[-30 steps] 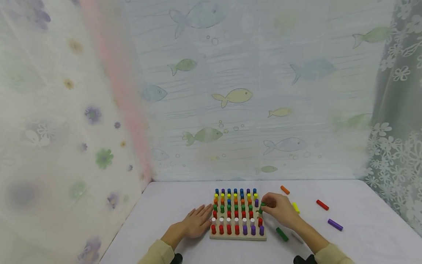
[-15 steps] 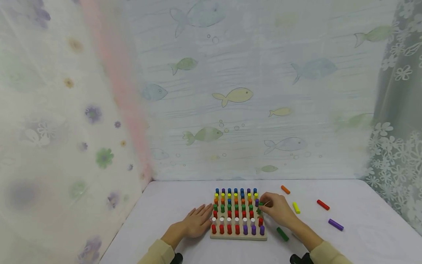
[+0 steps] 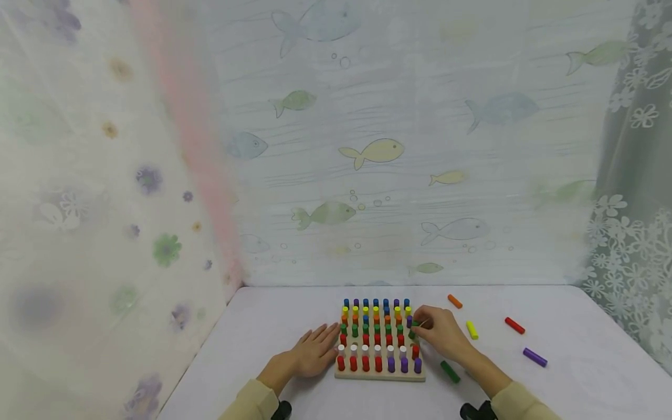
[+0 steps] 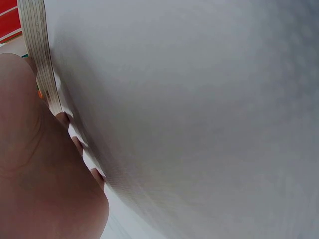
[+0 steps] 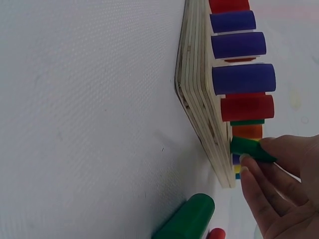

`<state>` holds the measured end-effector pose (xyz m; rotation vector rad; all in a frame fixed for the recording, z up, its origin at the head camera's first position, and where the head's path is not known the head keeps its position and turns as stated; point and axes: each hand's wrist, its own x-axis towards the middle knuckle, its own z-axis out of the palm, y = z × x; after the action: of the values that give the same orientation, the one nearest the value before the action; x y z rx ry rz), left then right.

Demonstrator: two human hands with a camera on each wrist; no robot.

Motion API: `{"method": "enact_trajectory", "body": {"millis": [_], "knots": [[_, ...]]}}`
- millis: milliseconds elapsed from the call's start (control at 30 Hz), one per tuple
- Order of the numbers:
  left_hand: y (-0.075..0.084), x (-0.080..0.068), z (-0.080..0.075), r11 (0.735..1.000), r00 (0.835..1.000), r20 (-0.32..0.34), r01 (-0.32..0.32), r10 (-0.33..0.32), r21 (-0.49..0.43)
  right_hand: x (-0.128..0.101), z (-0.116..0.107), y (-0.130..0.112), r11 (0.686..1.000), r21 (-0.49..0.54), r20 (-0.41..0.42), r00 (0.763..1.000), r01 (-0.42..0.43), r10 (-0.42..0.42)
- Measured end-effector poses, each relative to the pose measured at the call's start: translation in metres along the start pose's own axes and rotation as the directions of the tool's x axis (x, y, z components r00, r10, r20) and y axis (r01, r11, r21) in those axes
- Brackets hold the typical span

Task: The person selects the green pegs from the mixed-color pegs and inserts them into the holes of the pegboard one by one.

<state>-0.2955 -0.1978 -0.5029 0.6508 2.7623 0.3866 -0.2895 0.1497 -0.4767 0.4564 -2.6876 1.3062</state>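
A wooden pegboard (image 3: 379,377) stands on the white table, filled with rows of coloured pegs. My right hand (image 3: 443,333) pinches a green peg (image 5: 245,147) between thumb and fingers at the board's right edge. In the right wrist view the peg's lower end meets the board's top, near a red peg (image 5: 247,108) and an orange peg (image 5: 247,131). Whether it sits in a hole cannot be told. My left hand (image 3: 315,352) lies flat with fingers extended, touching the board's left edge; the left wrist view shows it against the layered wooden side (image 4: 40,55).
Loose pegs lie right of the board: a green one (image 3: 450,371), a yellow one (image 3: 472,330), an orange one (image 3: 454,301), a red one (image 3: 514,325) and a purple one (image 3: 535,357). A fish-patterned curtain (image 3: 378,245) hangs behind the table.
My right hand has shifted slightly left, bringing the green peg from beside the board's edge onto its right column. The left hand has stayed in place.
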Motion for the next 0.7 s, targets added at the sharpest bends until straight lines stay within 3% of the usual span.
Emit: {"method": "enact_trajectory", "body": {"millis": [233, 700], "knots": [[-0.0011, 0.0001, 0.0006, 1.000, 1.000, -0.009, -0.017, 0.017, 0.001, 0.0009, 0.0023, -0.0003, 1.000, -0.014, 0.029, 1.000, -0.010, 0.011], [-0.0009, -0.0007, 0.0000, 1.000, 1.000, -0.011, -0.027, 0.027, 0.008, 0.0007, 0.0008, 0.0014, 0.998, -0.016, 0.101, 0.993, 0.057, -0.055]]}}
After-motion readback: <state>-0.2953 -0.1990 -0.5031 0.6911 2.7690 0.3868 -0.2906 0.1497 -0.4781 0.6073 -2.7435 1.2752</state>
